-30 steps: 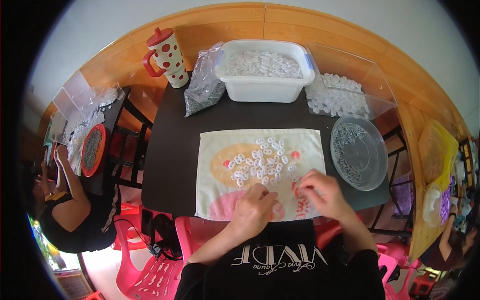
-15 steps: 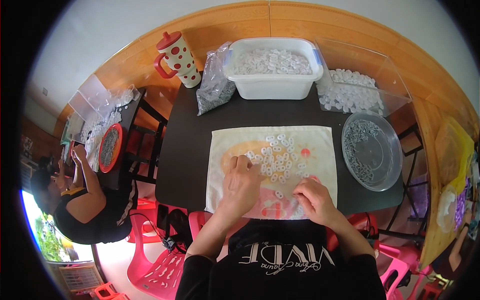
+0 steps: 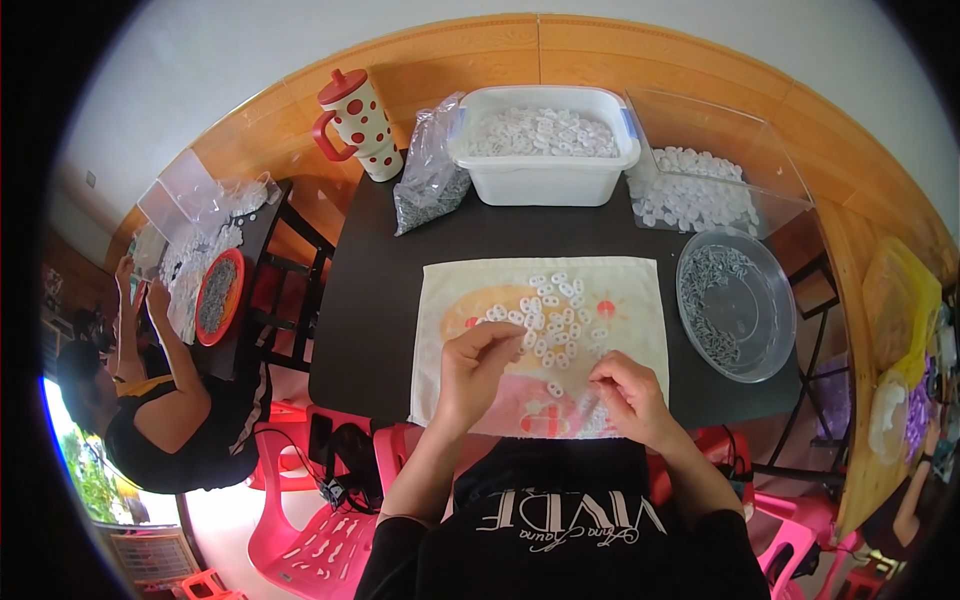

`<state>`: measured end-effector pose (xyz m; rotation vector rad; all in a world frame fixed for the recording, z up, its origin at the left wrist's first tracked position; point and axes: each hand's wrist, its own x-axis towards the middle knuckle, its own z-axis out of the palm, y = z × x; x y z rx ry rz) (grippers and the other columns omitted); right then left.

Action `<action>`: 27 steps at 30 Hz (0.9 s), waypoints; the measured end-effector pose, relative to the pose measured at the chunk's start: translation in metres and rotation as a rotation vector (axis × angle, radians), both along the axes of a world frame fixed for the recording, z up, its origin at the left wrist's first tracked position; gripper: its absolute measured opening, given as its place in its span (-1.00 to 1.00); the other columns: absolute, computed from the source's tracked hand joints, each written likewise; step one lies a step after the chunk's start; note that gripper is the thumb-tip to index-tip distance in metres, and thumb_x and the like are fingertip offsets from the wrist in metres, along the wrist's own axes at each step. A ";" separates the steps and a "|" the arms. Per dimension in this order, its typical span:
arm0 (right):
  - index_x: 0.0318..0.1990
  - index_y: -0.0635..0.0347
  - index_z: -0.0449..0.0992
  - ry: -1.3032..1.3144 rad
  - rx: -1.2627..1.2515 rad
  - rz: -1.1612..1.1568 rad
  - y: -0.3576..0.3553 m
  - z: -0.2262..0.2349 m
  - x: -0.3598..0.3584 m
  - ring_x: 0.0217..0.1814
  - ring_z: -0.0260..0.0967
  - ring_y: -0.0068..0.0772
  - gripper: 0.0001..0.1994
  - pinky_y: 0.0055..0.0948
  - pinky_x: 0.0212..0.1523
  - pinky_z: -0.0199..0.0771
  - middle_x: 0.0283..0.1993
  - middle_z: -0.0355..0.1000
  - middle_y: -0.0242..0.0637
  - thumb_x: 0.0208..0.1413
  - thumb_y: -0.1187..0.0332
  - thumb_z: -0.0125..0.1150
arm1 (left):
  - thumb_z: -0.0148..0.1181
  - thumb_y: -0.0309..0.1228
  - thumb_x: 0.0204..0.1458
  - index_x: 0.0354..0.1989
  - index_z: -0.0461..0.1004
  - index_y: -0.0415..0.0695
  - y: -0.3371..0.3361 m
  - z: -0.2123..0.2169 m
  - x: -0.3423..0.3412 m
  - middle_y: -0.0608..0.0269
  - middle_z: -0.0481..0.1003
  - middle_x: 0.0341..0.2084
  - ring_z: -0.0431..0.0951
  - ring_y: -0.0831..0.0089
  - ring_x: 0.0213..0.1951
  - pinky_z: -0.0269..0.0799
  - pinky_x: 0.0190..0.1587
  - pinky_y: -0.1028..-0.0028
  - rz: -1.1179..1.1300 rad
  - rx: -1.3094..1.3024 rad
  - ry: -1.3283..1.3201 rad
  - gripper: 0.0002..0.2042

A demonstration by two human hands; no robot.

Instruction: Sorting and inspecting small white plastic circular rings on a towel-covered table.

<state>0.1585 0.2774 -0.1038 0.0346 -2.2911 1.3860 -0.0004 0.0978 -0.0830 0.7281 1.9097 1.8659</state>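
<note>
- Left hand [image 3: 472, 372]: fingers bent toward the thumb, tips beside the white pieces; whether it grips one, I cannot tell.
- Right hand [image 3: 635, 402]: fingers curled; I cannot tell what it grips.
- Between and just beyond the hands: smooth oval, two-holed white pieces [image 3: 554, 322], scattered on soft printed cloth [image 3: 440, 290].
- Right of the right hand: clear round tub [image 3: 760, 325], slim gray parts [image 3: 704, 325].
- Beyond both: rigid white bin [image 3: 545, 186].
</note>
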 end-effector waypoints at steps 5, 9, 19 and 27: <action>-0.31 0.36 0.43 -0.079 -0.233 -0.052 -0.016 0.018 -0.004 -0.38 0.30 -0.55 -0.91 -0.57 -0.33 0.31 -0.37 0.37 -0.28 0.08 0.71 0.10 | 0.12 -0.67 0.15 -0.20 0.59 -0.31 0.000 -0.013 0.008 0.19 0.59 -0.35 0.57 0.49 -0.34 0.41 -0.32 0.58 -0.094 0.323 -0.385 -0.86; -0.30 0.37 0.43 0.016 -0.260 -0.036 -0.038 0.032 -0.023 -0.35 0.30 -0.62 -0.92 -0.62 -0.29 0.32 -0.35 0.37 -0.31 0.12 0.71 0.10 | 0.14 -0.68 0.13 -0.22 0.59 -0.30 0.004 -0.009 0.021 0.20 0.59 -0.35 0.56 0.51 -0.31 0.42 -0.28 0.58 -0.212 0.435 -0.567 -0.87; -0.21 0.38 0.40 0.086 -0.488 -0.059 -0.044 0.022 -0.040 -0.28 0.32 -0.58 -0.94 -0.59 -0.21 0.35 -0.28 0.41 -0.25 0.20 0.66 0.07 | 0.14 -0.68 0.13 -0.12 0.59 -0.28 0.002 -0.011 0.033 0.22 0.58 -0.27 0.51 0.58 -0.28 0.46 -0.24 0.61 -0.194 0.366 -0.583 -0.81; -0.23 0.37 0.41 0.112 -0.389 -0.112 -0.046 0.020 -0.031 -0.24 0.33 -0.54 -0.94 -0.57 -0.17 0.37 -0.25 0.40 -0.23 0.20 0.67 0.05 | 0.11 -0.69 0.14 -0.09 0.57 -0.32 -0.001 -0.020 0.028 0.13 0.60 -0.34 0.61 0.43 -0.37 0.49 -0.31 0.57 -0.215 0.482 -0.671 -0.80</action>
